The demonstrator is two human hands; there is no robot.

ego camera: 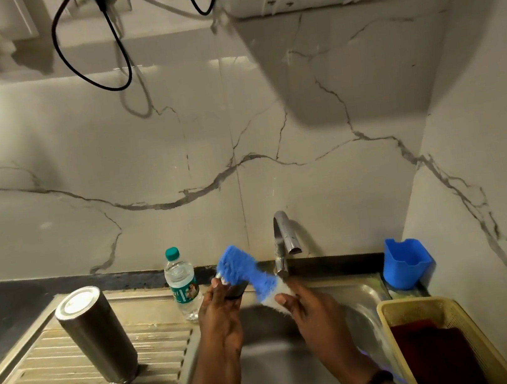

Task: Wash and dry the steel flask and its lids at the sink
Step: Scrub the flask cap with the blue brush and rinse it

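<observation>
- While both hands work over the sink (364, 293) basin, only the head view is available, so everything below is from it
- steel flask (97, 335) stands inverted on the ribbed drainboard, left of the basin, long axis close to vertical, well apart from both hands
- left hand (220, 311) sits left of the tap (284, 240), fingers curled round a small dark lid (235, 290); most of the lid is hidden by the hand and the brush
- right hand (308, 305) sits just below the tap spout, fingers gripping the pale handle end of the blue brush (246, 272)
- brush long axis runs diagonally, up-left from the right hand; its blue head crosses over the lid, apparently touching it
- cannot tell whether water is running
- my read: lid scrubbing in progress, flask looks already washed and draining, drying not yet done
- key relation for the next move: lid lies at the left fingertips, directly under the brush head; left hand is the nearer one to the flask, which lies to its left
- beside the tap on the left, a plastic water bottle (182, 283); right of it, a blue holder (406, 262) at the basin corner
- yellow basket (393, 323) with dark red cloth (434, 352) sits right of the basin, likely for drying
</observation>
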